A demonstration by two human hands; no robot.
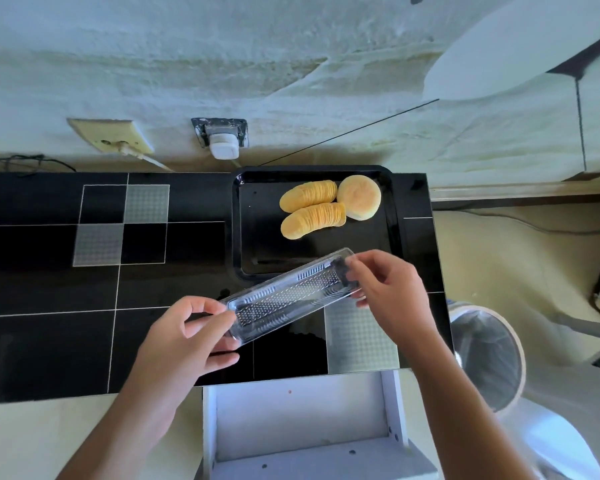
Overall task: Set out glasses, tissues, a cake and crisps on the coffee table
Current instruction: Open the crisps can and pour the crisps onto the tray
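Head view: my left hand [187, 337] pinches one end of a clear plastic crisp tray [288, 296], my right hand [385, 285] pinches the other, holding it empty above the black bench [49, 289]. Two rows of crisps [310, 209] and a round cake [359, 197] lie touching on a black serving tray [243, 237]. Crisps look brittle and light; I'd lift each row from its ends.
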